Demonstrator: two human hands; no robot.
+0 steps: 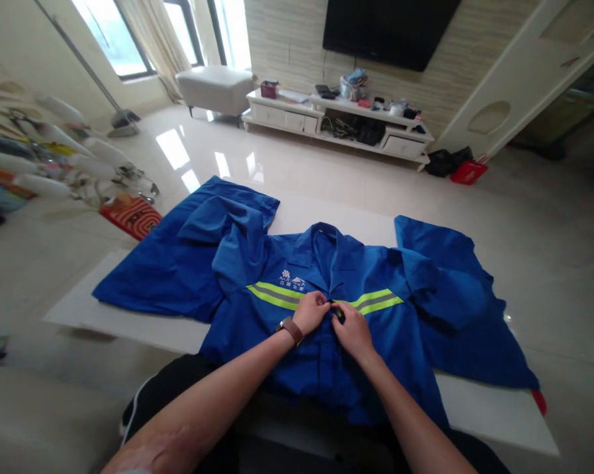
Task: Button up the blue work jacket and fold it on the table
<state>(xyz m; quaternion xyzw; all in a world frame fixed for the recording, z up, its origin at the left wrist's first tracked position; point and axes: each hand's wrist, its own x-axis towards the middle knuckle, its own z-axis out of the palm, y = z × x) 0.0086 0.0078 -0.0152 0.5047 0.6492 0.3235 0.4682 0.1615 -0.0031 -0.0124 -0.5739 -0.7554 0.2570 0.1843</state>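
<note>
Across the white table (498,411), a blue jacket (385,342) is lying front up, near centre; your left hand (310,313) and right hand (353,329) are pinching its placket (327,355). Probably light and soft, it is offering firmest hold there.

Soft daylight, hot highlights upper left, margins smeared

Light enters by the windows (114,36), upper left; panes burnt nearly white, detail gone. Glossy floor (297,161) throws back bright glare patches below them. Middle ground moderately bright, fairly even. Blue jacket (400,336): gentle shading in the folds; reflective band (274,296) stands out vivid lime. Dim at the opening (568,108), upper right; dark trousers (175,388) sink almost to black. Overall softness; left hand (312,311) and right hand (352,327) clearer than the margins. Left-edge clutter streaked by blur. Chest lettering (291,281) only partly legible. Wide-lens look: television (388,33) leans, corners stretched.
</note>
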